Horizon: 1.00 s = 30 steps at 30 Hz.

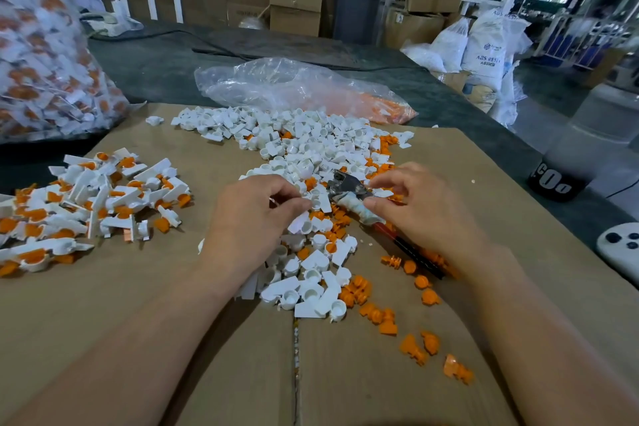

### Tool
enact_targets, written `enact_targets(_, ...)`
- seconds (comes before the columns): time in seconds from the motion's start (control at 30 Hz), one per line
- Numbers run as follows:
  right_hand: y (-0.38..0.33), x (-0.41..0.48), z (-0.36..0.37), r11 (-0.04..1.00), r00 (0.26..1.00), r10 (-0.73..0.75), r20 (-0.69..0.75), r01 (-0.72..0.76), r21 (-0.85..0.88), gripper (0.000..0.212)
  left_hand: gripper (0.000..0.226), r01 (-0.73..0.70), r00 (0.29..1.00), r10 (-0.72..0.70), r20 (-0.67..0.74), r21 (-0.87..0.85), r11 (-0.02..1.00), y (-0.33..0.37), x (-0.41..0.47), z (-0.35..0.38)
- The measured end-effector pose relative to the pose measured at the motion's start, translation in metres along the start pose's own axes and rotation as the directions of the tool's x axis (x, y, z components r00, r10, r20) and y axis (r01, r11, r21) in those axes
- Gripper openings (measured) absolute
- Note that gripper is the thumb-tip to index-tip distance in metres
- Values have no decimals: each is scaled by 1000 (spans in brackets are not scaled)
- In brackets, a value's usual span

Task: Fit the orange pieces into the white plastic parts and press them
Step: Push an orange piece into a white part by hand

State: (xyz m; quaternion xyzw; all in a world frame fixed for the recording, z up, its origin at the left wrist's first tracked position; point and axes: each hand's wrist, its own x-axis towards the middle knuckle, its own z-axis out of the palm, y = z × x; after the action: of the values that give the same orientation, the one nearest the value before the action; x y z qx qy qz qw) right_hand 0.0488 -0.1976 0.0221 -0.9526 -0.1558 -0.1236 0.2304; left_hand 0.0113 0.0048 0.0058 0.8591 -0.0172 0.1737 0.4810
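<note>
Orange plastic plugs (428, 297) nearest; we are pinching a white plastic part (272, 200) in left hand (256, 214), right hand (415, 204) gripping wrapped metal pliers (349, 192); next: seating plug.

A cardboard sheet (138, 322) covers the near part of the table (155, 69). On it, a heap of loose plastic parts (304, 145) runs from the far middle toward the person, with small plug pieces (428, 297) scattered along its right side. A pile of joined parts (86, 197) lies on the sheet's left. A hand tool (349, 188) lies on the heap, between the left hand (256, 214) and the right hand (422, 204). Behind the heap lies a slack bag (283, 83), apparently holding more plug pieces at its right end. A full bag (41, 55) stands at the far left, and a controller (619, 245) lies at the right edge.
</note>
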Motion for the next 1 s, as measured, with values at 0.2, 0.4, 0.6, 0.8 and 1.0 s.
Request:
enact_targets(0.2,-19,-5,12,979,967,-204,152,205,9,22,21,165,986,-161,40,-183,969,1,3,0)
enact_targets(0.4,-25,-4,25,962,953,-208,220,240,-132,26,27,204,978,-183,99,-288,936,1,3,0)
enact_targets(0.6,-27,-5,25,967,960,-160,231,200,-160,22,27,204,978,-180,103,-345,916,3,2,0)
enact_targets(0.8,-25,-7,27,978,965,-172,197,191,-81,16,27,204,978,-169,125,-370,906,3,2,1)
enact_targets(1.0,-26,-6,17,959,997,-73,-21,76,272,15,24,241,968,-184,170,-439,866,7,0,0)
